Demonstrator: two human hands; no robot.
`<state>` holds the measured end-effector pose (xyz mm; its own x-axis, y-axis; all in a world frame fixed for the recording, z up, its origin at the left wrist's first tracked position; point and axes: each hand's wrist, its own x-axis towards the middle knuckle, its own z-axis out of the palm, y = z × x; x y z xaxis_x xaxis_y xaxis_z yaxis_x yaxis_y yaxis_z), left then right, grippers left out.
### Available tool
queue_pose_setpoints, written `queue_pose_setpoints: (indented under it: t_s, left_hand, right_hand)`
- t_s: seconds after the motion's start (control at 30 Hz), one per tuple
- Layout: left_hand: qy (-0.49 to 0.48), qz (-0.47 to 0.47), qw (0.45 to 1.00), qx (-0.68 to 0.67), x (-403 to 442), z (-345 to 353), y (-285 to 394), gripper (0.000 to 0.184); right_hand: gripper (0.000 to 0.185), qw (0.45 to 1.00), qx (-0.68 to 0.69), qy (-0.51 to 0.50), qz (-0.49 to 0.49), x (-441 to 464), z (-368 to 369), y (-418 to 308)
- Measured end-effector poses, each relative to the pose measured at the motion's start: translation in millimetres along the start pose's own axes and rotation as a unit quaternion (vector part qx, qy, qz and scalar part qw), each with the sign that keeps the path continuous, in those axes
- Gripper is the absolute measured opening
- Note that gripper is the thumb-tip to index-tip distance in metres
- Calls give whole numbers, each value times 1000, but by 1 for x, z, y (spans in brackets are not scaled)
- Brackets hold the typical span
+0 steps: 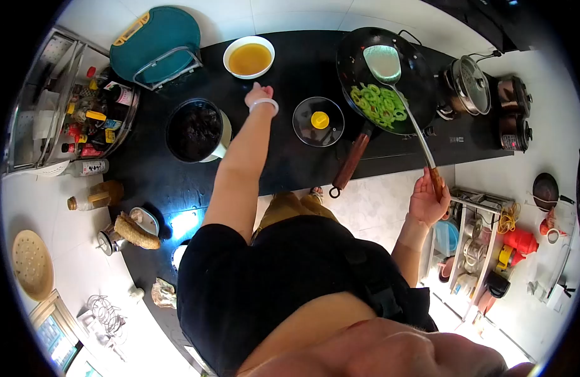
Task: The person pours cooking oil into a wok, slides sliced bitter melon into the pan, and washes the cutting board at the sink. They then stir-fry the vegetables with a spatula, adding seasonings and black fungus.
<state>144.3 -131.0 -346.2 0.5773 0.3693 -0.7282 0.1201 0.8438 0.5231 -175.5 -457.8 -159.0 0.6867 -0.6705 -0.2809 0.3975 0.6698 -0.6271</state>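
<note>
Jutting past the front edge of the surface, the spatula slanted forward-left from the right hand, fingers wrapped round its handle, over the wok, while open room separated the lid from the bowl near the left hand, its finger state unclear.

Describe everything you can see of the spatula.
The spatula has a broad, shiny, metal-looking blade, a long, slim, silvery shaft and a brown, wood-like handle. It slants across the wok, its blade end farthest from the person, the shaft passing on the right side of the green slices. The right hand holds the handle outside the wok. Whether the blade touches the wok is hard to tell.
</note>
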Motion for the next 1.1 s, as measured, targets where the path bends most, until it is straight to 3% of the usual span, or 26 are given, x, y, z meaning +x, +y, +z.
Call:
queue_pose_setpoints:
  t_s: [0.1, 0.2, 0.6, 0.83, 0.97, 1.1]
  left_hand:
    - [-45, 36, 998, 15, 1, 14, 33, 17]
    - [-112, 4, 994, -1, 34, 15, 40, 27]
    - [-127, 10, 988, 85, 22, 15, 40, 27]
    - [-239, 6, 957, 166, -44, 11, 57, 28]
    - [-297, -28, 938, 179, -88, 11, 64, 30]
    - [-326, -32, 925, 191, -115, 10, 62, 27]
  right_hand:
    - [27, 1000, -4, -25, 5, -2, 2, 1]
    - [27, 999, -1, -51, 15, -2, 0, 1]
    - [30, 991, -10, -123, 57, 2, 23, 19]
    - [27, 982, -62, -164, 75, 13, 65, 48]
    - [29, 960, -113, -255, 33, 21, 79, 51]
    - [25, 950, -156, -269, -3, 21, 95, 47]
